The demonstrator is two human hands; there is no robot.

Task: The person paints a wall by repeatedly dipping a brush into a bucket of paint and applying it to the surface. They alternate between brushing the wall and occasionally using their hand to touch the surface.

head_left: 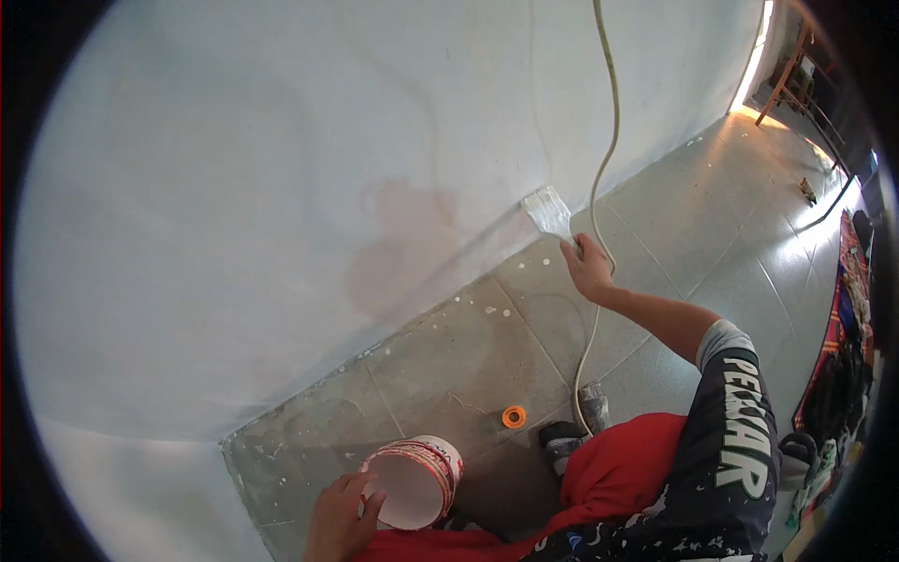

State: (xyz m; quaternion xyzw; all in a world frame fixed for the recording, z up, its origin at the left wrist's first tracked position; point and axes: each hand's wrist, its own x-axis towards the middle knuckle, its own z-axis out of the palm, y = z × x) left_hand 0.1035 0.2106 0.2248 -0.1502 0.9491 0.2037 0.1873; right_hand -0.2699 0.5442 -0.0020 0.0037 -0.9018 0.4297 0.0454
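My right hand [588,266] is closed round the handle of a wide paintbrush [548,212]. The brush's pale bristles lie against the white wall [281,169], low down near where it meets the floor. At the bottom, my left hand [345,513] grips the rim of a paint bucket [453,459], thumb and fingers at its left edge. The bucket is tilted with its mouth towards me, and its red-marked rim is smeared with white. Pale paint shows inside.
A cream cable [613,122] hangs down past my right hand to the floor. On the grey tiles [655,225], spotted with white drips, sits an orange tape roll [513,417]. Clothes and a red checked cloth [836,314] lie at the right, below an orange frame [785,75].
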